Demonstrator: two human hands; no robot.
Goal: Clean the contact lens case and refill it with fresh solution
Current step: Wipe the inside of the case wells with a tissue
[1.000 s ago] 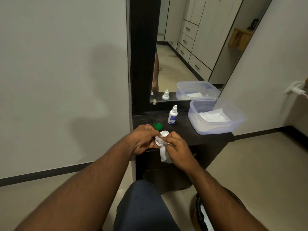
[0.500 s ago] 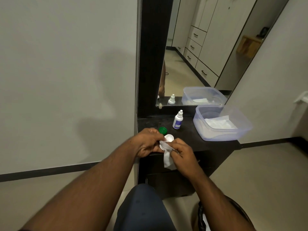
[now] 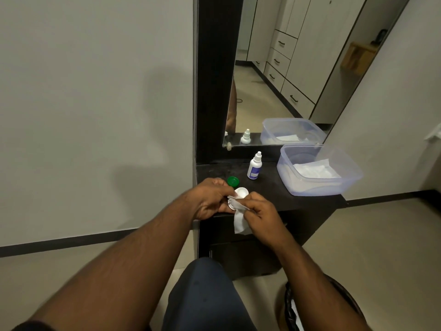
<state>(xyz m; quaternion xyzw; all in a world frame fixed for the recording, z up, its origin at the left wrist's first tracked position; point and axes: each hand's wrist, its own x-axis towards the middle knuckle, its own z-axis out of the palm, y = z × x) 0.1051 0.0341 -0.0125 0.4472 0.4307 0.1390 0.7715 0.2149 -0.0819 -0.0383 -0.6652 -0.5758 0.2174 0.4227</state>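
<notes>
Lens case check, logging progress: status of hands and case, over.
Left hand grips lens case. Right hand pinches tissue, wiping it. Green cap off, bottle capped. Nothing obstructing.

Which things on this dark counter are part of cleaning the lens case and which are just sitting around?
In use:
- small white contact lens case, held by left hand
- white tissue, gripped by right hand
- round green cap
- white solution bottle

Just there:
- clear plastic tub
- wall mirror

The case (image 3: 240,194) is seen as smooth white plastic, the cap (image 3: 233,180) as glossy green plastic. The wipe (image 3: 239,220) looks like soft matt cloth or paper. The tub (image 3: 318,186) is translucent plastic; the dark surface (image 3: 267,189) is finished matt.
</notes>
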